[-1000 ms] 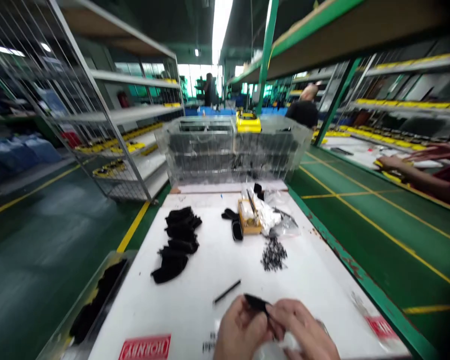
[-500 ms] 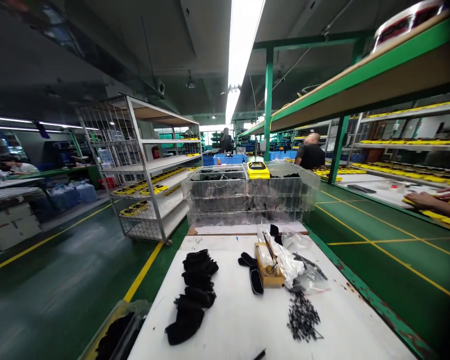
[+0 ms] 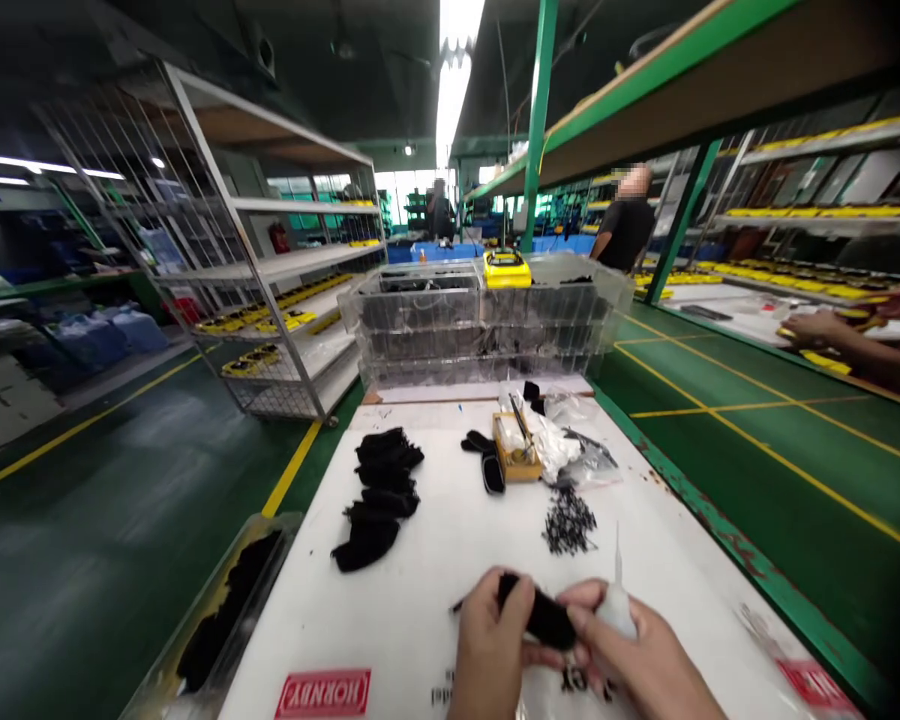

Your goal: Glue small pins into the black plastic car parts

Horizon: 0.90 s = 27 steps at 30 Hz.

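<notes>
Black fabric piece (image 3: pixel 546 614) is held just above the near end of the white tabletop (image 3: pixel 412 610), between the two hands. Its left end is pinched by the left hand (image 3: pixel 495 635), the thumb laid on top and the fingers closed around it. Its right end is gripped by the closed thumb and fingers of the right hand (image 3: pixel 634 645), in which a white bottle (image 3: pixel 616 608) is also held, nozzle upward; which fingers are wrapped around the bottle cannot be told. At the near left, a red label (image 3: pixel 322 692) is seen on the tabletop, and a tub (image 3: pixel 289 540) of dark material is set lower down, beside it. Farther off, small black parts (image 3: pixel 568 522) are heaped on the right, and dark bundles (image 3: pixel 375 545) are lined up on the left. Beyond the heap, a wooden box (image 3: pixel 523 469) is flanked by crumpled plastic bags (image 3: pixel 592 465). Past the table's far edge, clear bins (image 3: pixel 420 345) are topped by a yellow case (image 3: pixel 508 272). Farther back, a person in a dark top (image 3: pixel 626 235) is seen.
</notes>
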Each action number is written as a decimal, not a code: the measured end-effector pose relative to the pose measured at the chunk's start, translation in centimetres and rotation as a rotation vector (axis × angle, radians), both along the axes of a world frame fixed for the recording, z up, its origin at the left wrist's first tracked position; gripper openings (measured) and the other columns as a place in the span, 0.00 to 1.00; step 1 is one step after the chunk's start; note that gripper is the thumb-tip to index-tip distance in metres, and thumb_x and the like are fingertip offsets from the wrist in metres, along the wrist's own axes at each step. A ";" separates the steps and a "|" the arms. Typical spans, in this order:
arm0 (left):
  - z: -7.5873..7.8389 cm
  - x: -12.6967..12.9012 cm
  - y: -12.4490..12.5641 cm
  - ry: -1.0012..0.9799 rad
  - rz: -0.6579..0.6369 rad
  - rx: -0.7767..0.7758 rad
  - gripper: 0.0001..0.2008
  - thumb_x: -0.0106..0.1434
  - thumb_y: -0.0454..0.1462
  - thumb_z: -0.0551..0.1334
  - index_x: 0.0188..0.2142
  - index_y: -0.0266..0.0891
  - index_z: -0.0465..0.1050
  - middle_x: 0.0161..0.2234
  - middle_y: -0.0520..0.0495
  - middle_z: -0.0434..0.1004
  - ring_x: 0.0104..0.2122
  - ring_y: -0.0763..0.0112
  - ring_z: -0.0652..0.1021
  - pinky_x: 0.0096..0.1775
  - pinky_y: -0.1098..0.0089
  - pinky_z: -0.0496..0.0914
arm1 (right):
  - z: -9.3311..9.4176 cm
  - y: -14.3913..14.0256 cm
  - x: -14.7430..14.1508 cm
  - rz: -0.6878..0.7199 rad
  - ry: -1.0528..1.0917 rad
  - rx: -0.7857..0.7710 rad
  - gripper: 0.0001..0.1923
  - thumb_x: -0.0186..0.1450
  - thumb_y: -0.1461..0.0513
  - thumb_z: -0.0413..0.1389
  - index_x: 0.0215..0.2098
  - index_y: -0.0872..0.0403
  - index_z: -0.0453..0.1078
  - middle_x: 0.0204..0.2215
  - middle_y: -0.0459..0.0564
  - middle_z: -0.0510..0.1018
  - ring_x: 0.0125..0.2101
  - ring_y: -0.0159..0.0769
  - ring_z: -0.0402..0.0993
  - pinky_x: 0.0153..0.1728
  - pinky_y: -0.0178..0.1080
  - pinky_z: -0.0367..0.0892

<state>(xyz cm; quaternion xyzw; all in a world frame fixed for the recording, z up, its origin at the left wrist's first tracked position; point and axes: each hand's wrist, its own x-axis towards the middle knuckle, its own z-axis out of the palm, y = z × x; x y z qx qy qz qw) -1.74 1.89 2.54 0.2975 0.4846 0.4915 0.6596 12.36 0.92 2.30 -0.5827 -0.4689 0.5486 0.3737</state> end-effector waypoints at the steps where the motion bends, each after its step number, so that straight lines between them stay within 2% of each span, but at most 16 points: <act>1: 0.6 0.1 -0.2 -0.033 -0.020 0.027 0.16 0.54 0.47 0.65 0.28 0.35 0.68 0.25 0.51 0.67 0.25 0.73 0.72 0.23 0.74 0.71 | 0.5 0.0 0.2 -0.006 0.030 0.011 0.19 0.58 0.47 0.55 0.34 0.55 0.70 0.16 0.44 0.72 0.18 0.32 0.67 0.25 0.36 0.63; 4: 2.3 0.0 -0.6 -0.077 -0.051 0.048 0.13 0.56 0.42 0.65 0.32 0.32 0.70 0.29 0.48 0.70 0.29 0.73 0.73 0.28 0.74 0.74 | 2.1 0.1 0.6 -0.030 0.114 -0.008 0.18 0.59 0.49 0.57 0.36 0.55 0.69 0.18 0.43 0.73 0.19 0.30 0.66 0.25 0.34 0.62; 7: 3.1 -0.3 -0.7 -0.079 -0.076 0.029 0.13 0.54 0.38 0.67 0.36 0.32 0.71 0.32 0.47 0.71 0.32 0.72 0.74 0.31 0.73 0.75 | 3.0 0.0 0.5 -0.068 0.170 -0.008 0.17 0.58 0.52 0.59 0.37 0.56 0.69 0.17 0.43 0.72 0.18 0.28 0.66 0.23 0.32 0.60; 12: 2.9 -0.8 -0.9 -0.094 -0.102 0.017 0.13 0.55 0.35 0.66 0.40 0.34 0.70 0.34 0.48 0.72 0.32 0.73 0.76 0.33 0.73 0.76 | 3.2 -0.1 0.1 -0.073 0.206 -0.020 0.16 0.58 0.53 0.60 0.37 0.56 0.69 0.18 0.43 0.72 0.18 0.28 0.65 0.23 0.32 0.60; 27: 2.6 -1.8 -1.3 -0.049 -0.063 0.034 0.07 0.57 0.34 0.63 0.37 0.37 0.71 0.33 0.51 0.71 0.31 0.75 0.76 0.34 0.72 0.77 | 2.8 0.5 -0.8 0.006 0.144 -0.063 0.14 0.59 0.54 0.60 0.36 0.55 0.68 0.16 0.42 0.71 0.17 0.26 0.63 0.22 0.32 0.58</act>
